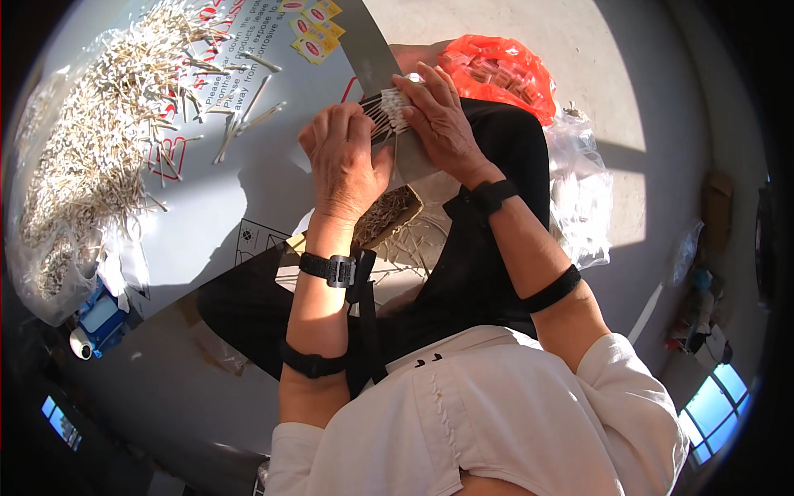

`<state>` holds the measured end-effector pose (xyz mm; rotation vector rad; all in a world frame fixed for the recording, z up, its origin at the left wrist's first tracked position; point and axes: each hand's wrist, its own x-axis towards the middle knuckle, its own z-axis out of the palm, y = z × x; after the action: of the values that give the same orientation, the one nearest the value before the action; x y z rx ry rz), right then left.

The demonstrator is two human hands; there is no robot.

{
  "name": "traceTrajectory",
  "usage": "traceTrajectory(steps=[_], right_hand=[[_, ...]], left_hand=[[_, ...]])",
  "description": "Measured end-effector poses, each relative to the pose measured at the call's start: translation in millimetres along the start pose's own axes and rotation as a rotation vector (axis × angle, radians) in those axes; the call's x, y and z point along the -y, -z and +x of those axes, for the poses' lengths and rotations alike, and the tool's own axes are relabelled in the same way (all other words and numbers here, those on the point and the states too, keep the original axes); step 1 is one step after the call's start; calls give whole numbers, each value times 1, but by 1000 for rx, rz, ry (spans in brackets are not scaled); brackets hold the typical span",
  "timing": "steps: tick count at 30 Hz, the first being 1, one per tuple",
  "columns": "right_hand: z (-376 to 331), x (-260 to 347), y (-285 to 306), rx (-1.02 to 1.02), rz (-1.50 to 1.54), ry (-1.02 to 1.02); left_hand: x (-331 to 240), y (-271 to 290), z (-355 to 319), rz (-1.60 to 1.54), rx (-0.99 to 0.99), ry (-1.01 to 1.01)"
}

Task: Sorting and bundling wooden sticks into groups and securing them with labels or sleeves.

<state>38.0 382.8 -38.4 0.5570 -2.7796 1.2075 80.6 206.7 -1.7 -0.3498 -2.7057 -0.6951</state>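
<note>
Between my two hands is a bundle of cotton swabs (392, 111), its white tips gathered toward the right and its thin sticks running left. My left hand (343, 157) is closed around the stick side with bent fingers. From the other side, my right hand (442, 122) presses against the white tips, fingers curved over them. A loose swab or two hangs down below the bundle. Under my hands an open cardboard box (405, 221) holds many more swabs, partly covered by my left wrist, and stray sticks lie beside it.
A large heap of cotton swabs (107, 140) spills from a clear bag over the grey printed board (207, 207) at left. Yellow cards (316, 31) lie at its far edge. A red plastic bag (504, 76) of small packs and a clear plastic bag (579, 194) are at right.
</note>
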Motion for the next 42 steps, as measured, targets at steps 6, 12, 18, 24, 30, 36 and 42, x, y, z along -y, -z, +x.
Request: traceTrajectory(steps=[6,12,18,24,30,36,42], right_hand=[[-2,-3,3,10,12,-23],[0,1,0,6,27,-24],[0,0,0,1,6,-21],[-2,-5,1,-59,30,-21],[8,-3,2,-429,1093,-515],[15,-16,-8,-302,1395,-490],[16,-8,-11,-260,1272,-472]], left_hand=[[-19,8,-2,-9,81,53],[-22,-9,-20,115,-44,48],[-10,-9,-4,261,65,12],[-9,-25,-5,-291,-351,221],[-6,-39,-1,-824,-416,425],[-17,-43,9,-948,-459,484],[-26,-54,17,-951,-489,501]])
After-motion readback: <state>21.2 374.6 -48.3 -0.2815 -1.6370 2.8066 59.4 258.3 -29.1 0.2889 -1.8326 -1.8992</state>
